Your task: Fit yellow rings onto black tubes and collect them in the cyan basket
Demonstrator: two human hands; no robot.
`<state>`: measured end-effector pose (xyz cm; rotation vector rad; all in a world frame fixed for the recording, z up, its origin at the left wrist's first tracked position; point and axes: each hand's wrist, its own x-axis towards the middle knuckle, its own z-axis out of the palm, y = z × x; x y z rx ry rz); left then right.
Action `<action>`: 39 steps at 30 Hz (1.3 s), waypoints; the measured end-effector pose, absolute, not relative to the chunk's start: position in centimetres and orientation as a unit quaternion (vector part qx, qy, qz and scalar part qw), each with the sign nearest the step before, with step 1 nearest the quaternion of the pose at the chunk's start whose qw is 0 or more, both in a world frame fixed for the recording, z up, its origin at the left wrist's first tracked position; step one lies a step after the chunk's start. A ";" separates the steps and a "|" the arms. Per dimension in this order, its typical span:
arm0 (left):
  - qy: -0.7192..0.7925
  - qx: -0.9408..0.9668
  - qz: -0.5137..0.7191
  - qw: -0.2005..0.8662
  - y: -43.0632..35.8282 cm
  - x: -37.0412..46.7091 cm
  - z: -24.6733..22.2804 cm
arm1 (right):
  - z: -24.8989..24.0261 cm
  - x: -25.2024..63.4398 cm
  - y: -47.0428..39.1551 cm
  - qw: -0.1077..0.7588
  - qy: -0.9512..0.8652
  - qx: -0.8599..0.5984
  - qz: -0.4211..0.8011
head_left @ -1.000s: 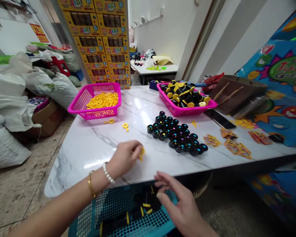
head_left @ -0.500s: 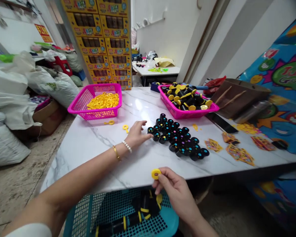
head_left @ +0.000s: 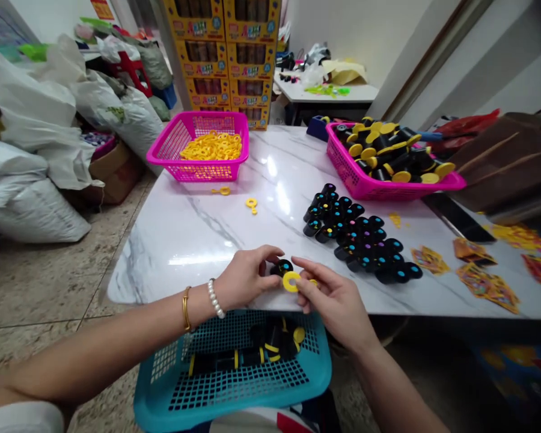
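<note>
My left hand (head_left: 243, 278) is closed around a small black cylinder (head_left: 283, 266) with a blue dot on its top, just above the table's front edge. Between the thumb and fingers of my right hand (head_left: 338, 304) is a yellow ring-ended wand (head_left: 291, 281), its large ring in front of the cylinder. Whether ring and cylinder touch, I cannot tell. Several more black cylinders (head_left: 360, 234) stand in a tight group to the right. Two loose yellow wands lie farther back, one of them a ring-ended wand (head_left: 251, 203) near the middle.
A pink basket (head_left: 162, 157) of yellow wands stands back left. Another pink basket (head_left: 365, 186) is heaped with yellow-capped black cylinders. Below the table edge, a teal basket (head_left: 234, 394) holds several capped cylinders. A phone (head_left: 455, 218) and printed packets (head_left: 487, 285) lie at right.
My left hand has taken a black cylinder from the group's left side and brought it near the front edge. My right hand has raised the yellow wand to it. The view has shifted.
</note>
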<state>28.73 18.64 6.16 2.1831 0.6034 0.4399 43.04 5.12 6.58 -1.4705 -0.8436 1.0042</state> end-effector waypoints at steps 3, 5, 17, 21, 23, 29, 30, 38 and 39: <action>0.211 0.866 0.191 0.410 18.1 28.2 6.1 | 6.4 42.7 6.8 0.534 -0.342 -0.632 0.445; 0.197 0.865 0.202 0.414 18.2 28.2 6.1 | 6.2 42.7 7.5 0.528 -0.345 -0.647 0.428; 0.188 0.828 0.195 0.491 18.7 27.8 6.3 | 6.4 42.8 8.5 0.509 -0.349 -0.621 0.483; 0.260 0.712 0.095 0.645 18.7 28.0 7.1 | 6.3 43.1 8.6 0.498 -0.370 -0.610 0.493; 0.289 0.689 0.085 0.659 18.6 28.4 7.2 | 6.1 43.1 8.5 0.510 -0.369 -0.612 0.479; 0.290 0.696 0.110 0.648 17.7 28.6 6.6 | 6.0 42.6 8.0 0.516 -0.379 -0.618 0.456; 0.293 0.682 0.115 0.660 17.5 28.5 6.5 | 6.0 42.6 7.9 0.512 -0.379 -0.619 0.460; 0.240 0.809 0.295 0.448 15.4 27.4 5.3 | 6.3 42.9 7.3 0.545 -0.331 -0.591 0.495; 0.238 0.806 0.315 0.441 15.1 27.4 5.4 | 6.4 42.9 7.0 0.553 -0.318 -0.585 0.501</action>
